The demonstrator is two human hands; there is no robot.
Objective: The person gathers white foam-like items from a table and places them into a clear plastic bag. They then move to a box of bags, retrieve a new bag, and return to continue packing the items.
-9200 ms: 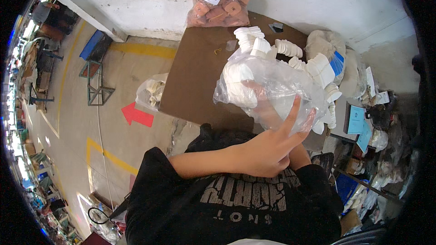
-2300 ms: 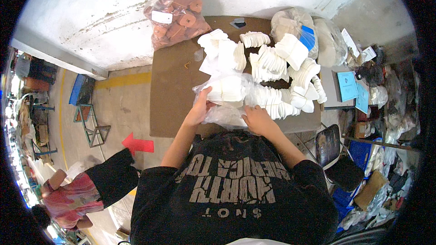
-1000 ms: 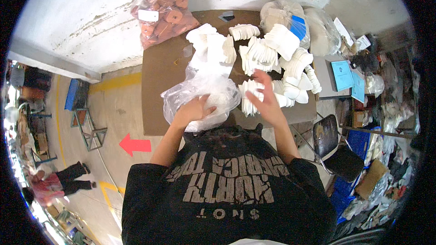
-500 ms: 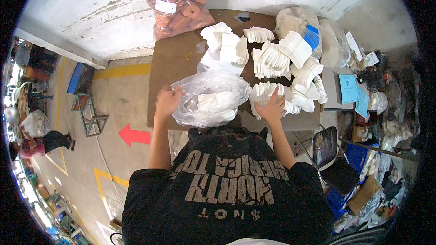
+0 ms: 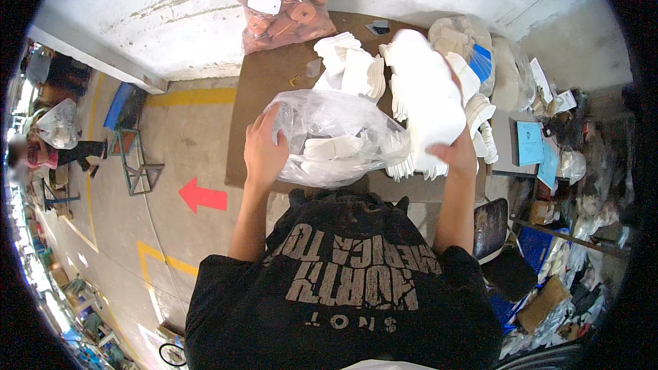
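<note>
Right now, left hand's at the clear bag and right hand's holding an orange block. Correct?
Not quite: the right hand is holding a long white piece, not an orange block, as the head view shows. The left hand is at the clear bag, as you said.

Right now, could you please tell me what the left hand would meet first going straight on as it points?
The clear plastic bag first, since the left hand seems to touch it; beyond, probably the bag of reddish pieces across the tabletop, though depth is unclear.
</note>
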